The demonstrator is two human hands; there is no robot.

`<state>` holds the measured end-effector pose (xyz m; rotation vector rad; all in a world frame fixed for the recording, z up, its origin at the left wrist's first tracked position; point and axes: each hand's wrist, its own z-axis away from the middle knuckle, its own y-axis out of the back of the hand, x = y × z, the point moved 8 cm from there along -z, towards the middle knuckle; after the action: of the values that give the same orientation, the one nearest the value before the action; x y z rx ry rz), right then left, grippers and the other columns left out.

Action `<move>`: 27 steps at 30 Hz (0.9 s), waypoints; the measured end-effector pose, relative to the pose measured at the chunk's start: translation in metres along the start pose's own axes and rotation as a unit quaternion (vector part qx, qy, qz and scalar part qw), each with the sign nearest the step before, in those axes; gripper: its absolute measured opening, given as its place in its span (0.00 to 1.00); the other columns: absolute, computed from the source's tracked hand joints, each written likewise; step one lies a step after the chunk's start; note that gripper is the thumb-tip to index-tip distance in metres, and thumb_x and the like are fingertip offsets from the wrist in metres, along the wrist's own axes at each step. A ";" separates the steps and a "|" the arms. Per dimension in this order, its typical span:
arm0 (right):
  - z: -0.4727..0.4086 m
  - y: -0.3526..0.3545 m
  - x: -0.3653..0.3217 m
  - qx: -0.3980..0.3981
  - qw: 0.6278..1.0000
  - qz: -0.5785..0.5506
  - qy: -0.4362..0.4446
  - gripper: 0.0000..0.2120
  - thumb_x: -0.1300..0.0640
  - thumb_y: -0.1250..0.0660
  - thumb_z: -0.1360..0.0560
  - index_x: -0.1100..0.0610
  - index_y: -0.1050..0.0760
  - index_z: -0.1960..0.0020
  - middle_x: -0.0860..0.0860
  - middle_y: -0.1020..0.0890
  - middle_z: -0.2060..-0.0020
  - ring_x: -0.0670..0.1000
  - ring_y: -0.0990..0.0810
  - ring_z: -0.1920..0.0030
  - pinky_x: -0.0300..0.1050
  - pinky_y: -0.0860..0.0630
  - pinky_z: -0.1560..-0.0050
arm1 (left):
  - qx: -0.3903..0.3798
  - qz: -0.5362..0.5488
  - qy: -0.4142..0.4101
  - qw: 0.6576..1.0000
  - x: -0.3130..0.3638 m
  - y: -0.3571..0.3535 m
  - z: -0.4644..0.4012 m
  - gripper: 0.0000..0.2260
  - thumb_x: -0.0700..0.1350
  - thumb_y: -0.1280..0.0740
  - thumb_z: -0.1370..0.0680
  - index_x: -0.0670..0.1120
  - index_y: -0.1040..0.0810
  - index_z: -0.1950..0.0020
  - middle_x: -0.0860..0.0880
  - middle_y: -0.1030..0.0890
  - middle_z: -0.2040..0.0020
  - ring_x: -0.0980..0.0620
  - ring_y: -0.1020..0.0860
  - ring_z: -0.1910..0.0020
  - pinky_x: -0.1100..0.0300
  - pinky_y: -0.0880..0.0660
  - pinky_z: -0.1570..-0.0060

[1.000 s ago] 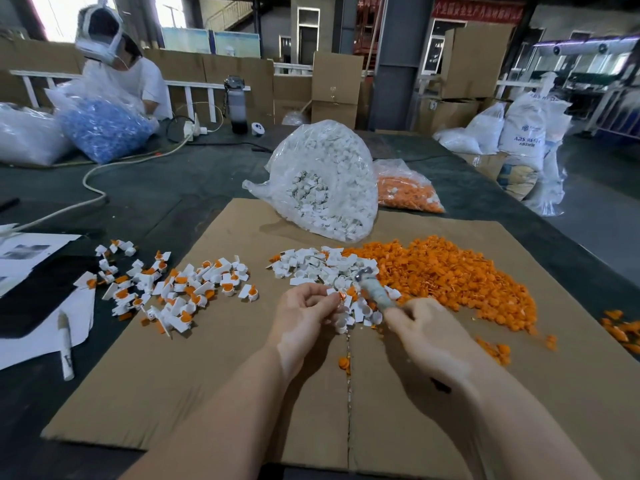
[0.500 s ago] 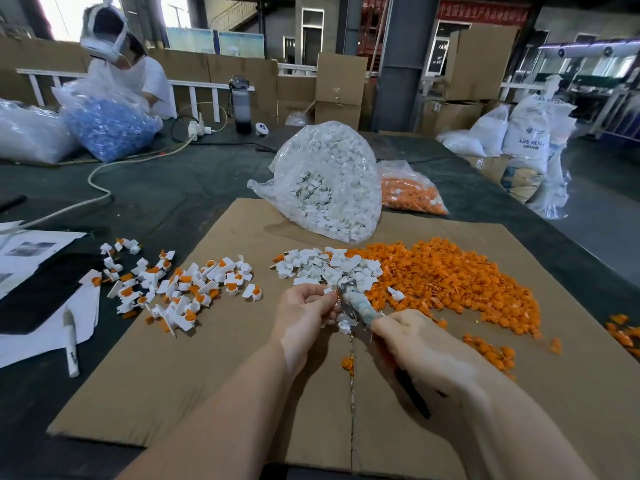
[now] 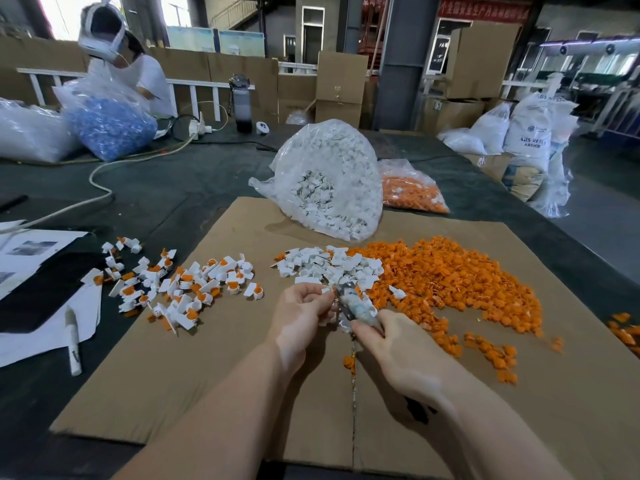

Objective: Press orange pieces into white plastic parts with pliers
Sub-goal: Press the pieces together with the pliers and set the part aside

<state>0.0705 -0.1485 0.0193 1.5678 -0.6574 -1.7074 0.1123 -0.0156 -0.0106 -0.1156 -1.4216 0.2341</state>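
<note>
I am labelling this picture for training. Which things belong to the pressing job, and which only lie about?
Job things:
pliers in the right hand
left hand, fingers curled at the plier tip
white parts
orange pieces
finished pile
cardboard
white bag
orange bag

Lying about:
marker
papers
bottle
blue bag

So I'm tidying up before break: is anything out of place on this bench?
A few orange pieces lie off the cardboard sheet at the right edge of the table, apart from the main orange pile. One more sits alone near the sheet's seam. Otherwise nothing stands out.
</note>
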 end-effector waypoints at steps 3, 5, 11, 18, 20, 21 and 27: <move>0.000 0.000 0.003 0.027 1.000 0.008 0.005 0.17 0.40 0.44 0.22 0.50 0.38 0.63 0.46 0.31 0.68 0.45 0.34 0.69 0.40 0.40 0.69 | 0.003 -0.017 -0.008 1.000 0.000 0.000 -0.001 0.02 0.34 0.37 0.22 0.39 0.26 0.54 0.46 0.24 0.68 0.59 0.26 0.76 0.69 0.28 0.75; 0.001 0.001 0.005 0.051 0.999 0.010 0.011 0.18 0.38 0.43 0.24 0.50 0.37 0.63 0.46 0.31 0.67 0.45 0.33 0.68 0.40 0.41 0.69 | 0.007 -0.017 -0.017 1.000 0.000 0.001 -0.002 0.02 0.34 0.37 0.22 0.39 0.25 0.54 0.47 0.23 0.69 0.60 0.26 0.76 0.69 0.29 0.75; 0.004 0.030 0.030 0.221 0.965 0.139 0.004 0.19 0.36 0.41 0.27 0.52 0.31 0.53 0.47 0.26 0.55 0.47 0.28 0.53 0.37 0.32 0.60 | 0.011 -0.110 -0.087 0.990 0.001 0.003 0.000 0.01 0.38 0.34 0.23 0.42 0.23 0.52 0.48 0.21 0.67 0.62 0.23 0.72 0.71 0.28 0.70; 0.004 0.049 0.059 0.293 0.899 0.321 -0.049 0.23 0.41 0.33 0.29 0.63 0.24 0.52 0.59 0.22 0.54 0.60 0.25 0.51 0.55 0.30 0.51 | 0.007 -0.239 -0.138 0.961 0.003 -0.003 0.003 0.08 0.43 0.35 0.22 0.49 0.18 0.47 0.59 0.20 0.55 0.67 0.25 0.54 0.83 0.35 0.58; 0.007 0.049 0.053 0.325 0.886 0.329 -0.027 0.21 0.44 0.30 0.31 0.64 0.22 0.55 0.62 0.21 0.56 0.62 0.24 0.53 0.60 0.32 0.47 | 0.000 -0.250 -0.144 0.957 0.004 -0.005 0.003 0.08 0.43 0.36 0.22 0.48 0.18 0.46 0.59 0.21 0.54 0.70 0.27 0.54 0.85 0.37 0.58; 0.008 0.049 0.045 0.348 0.882 0.317 0.008 0.19 0.47 0.28 0.32 0.63 0.21 0.54 0.62 0.21 0.56 0.63 0.23 0.54 0.62 0.31 0.47 | -0.006 -0.257 -0.148 0.955 0.005 -0.006 0.003 0.08 0.43 0.36 0.21 0.48 0.18 0.46 0.58 0.21 0.54 0.70 0.27 0.55 0.85 0.38 0.58; 0.012 0.012 -0.016 0.289 0.906 0.115 0.287 0.10 0.66 0.30 0.30 0.60 0.19 0.49 0.54 0.19 0.58 0.54 0.21 0.57 0.48 0.23 0.58 | -0.044 -0.270 -0.168 0.947 0.009 -0.014 0.008 0.08 0.41 0.36 0.22 0.47 0.18 0.48 0.57 0.19 0.56 0.65 0.23 0.55 0.80 0.33 0.56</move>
<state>0.0607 -0.1449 0.0399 2.1642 -1.0351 -0.8245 0.1069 -0.0275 0.0019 0.2527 -1.7447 -0.2775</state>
